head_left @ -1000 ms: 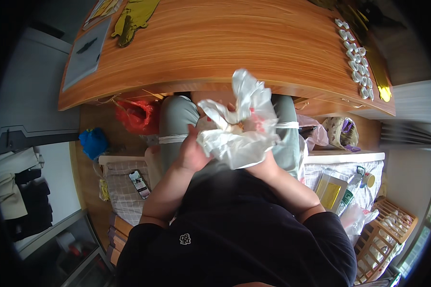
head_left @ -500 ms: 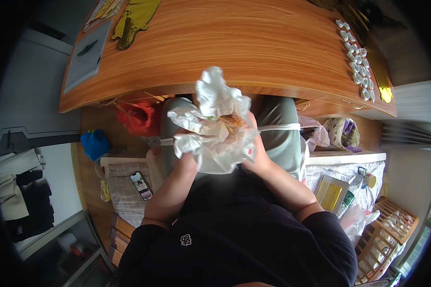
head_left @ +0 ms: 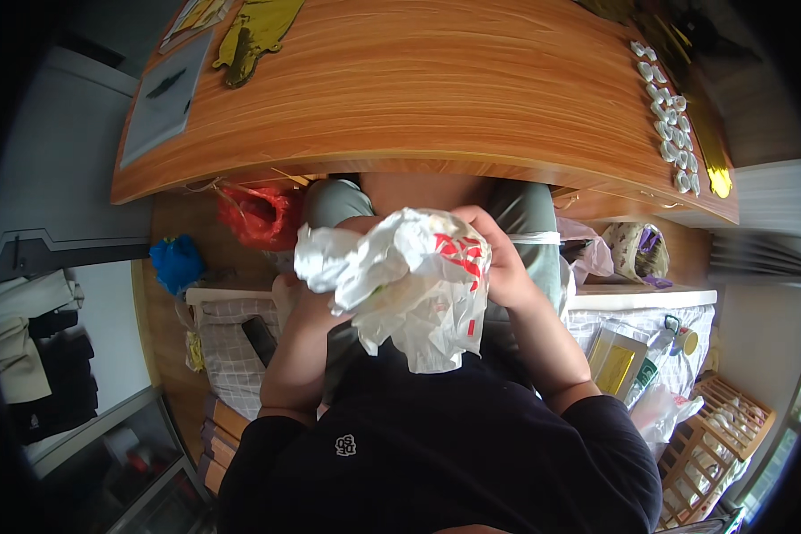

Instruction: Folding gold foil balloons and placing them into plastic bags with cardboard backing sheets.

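Note:
A crumpled white plastic food bag (head_left: 418, 285) with red printing is held over my lap, its loose edges flaring to the left and down. My right hand (head_left: 498, 262) grips its right side, fingers curled round the far edge. My left hand (head_left: 354, 224) is on the left side, mostly hidden behind the bag, with only a bit showing above it. The food inside is covered by the folds.
Ahead is a wooden desk (head_left: 418, 98) with small white rolls (head_left: 667, 125) at right and gold foil (head_left: 256, 44) at left. A red bag (head_left: 258, 214) and a blue bag (head_left: 176, 262) sit at lower left. A phone (head_left: 260, 340) lies on the checked cloth.
The bag has tipped and turned in my hands, so its printed side shows and the food is out of sight. My right hand has moved up slightly. The phone's screen has gone dark.

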Demonstrator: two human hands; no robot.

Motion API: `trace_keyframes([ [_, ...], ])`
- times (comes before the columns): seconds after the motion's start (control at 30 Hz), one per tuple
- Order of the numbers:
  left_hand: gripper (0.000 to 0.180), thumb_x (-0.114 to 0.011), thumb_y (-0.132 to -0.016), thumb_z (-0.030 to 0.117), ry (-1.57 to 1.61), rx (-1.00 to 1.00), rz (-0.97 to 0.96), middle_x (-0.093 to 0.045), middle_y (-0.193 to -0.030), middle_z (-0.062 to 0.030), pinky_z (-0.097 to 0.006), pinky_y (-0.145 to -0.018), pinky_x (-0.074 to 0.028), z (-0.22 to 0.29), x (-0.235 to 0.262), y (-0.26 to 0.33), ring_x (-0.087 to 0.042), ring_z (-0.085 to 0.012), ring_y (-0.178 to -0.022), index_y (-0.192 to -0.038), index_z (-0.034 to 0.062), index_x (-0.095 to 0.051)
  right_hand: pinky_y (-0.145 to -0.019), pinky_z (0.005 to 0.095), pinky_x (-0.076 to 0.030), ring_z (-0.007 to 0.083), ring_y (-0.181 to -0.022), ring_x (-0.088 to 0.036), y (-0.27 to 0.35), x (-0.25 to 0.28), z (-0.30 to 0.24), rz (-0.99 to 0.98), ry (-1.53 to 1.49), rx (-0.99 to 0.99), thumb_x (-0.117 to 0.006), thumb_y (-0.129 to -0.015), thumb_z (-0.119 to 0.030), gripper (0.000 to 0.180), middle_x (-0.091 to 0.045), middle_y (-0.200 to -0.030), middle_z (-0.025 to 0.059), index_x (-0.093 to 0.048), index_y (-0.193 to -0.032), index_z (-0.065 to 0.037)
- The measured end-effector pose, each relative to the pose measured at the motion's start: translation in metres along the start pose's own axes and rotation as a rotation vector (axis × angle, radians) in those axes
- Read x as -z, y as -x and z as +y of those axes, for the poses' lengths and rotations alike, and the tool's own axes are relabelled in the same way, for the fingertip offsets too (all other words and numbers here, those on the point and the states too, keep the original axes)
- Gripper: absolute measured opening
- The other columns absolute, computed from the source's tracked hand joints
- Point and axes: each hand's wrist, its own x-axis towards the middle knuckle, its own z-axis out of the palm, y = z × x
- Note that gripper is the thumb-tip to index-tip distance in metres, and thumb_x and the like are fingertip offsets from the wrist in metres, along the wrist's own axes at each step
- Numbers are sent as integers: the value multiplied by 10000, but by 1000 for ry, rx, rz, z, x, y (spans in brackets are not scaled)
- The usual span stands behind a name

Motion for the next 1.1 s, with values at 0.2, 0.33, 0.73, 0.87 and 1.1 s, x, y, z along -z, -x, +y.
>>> trace_keyframes([
  [0.2,537,-554,-1023,332,866,335,-177,-580,-1335,-159,-392,-1013,-489,-21,26,-15,-591,-234,-1185,-1437,14,-431,-913,266,-463,95,-1042,-585,3,5,-8,137,247,-80,-765,-898,-253,492,-635,-1120,26,-533,-1246,7],
  [0.33,610,-518,-1030,371,858,20,-233,-533,-1380,-204,-429,-1057,-461,-9,-1,-23,-553,-294,-1239,-1481,4,-334,-923,304,-489,144,-1034,-597,-2,-16,-20,256,289,156,-778,-883,-140,400,-639,-1118,92,-542,-1175,-1],
  [0.73,699,-550,-994,406,963,-209,-318,-405,-1528,-177,-464,-1159,-376,-2,-30,-23,-455,-314,-1371,-1536,47,-293,-791,262,-436,141,-911,-556,-4,-18,11,441,329,332,-487,-1054,-193,290,-610,-1051,74,-650,-1125,36],
  [0.87,694,-739,-896,190,405,-350,-85,-462,-1487,-123,-457,-1133,-412,-34,-32,-16,-484,-278,-1345,-1494,132,-391,-967,349,-516,191,-1147,-608,0,-1,59,352,-98,82,-519,-1028,-131,321,-610,-1285,120,-565,-1314,6],
  [1.1,738,-766,-871,110,205,-317,64,-518,-1402,-102,-450,-1092,-446,8,-33,-4,-530,-247,-1293,-1492,110,-366,-1084,390,-447,248,-1272,-566,-6,8,10,252,-186,69,-631,-959,-111,541,-592,-1366,148,-461,-1462,-5],
])
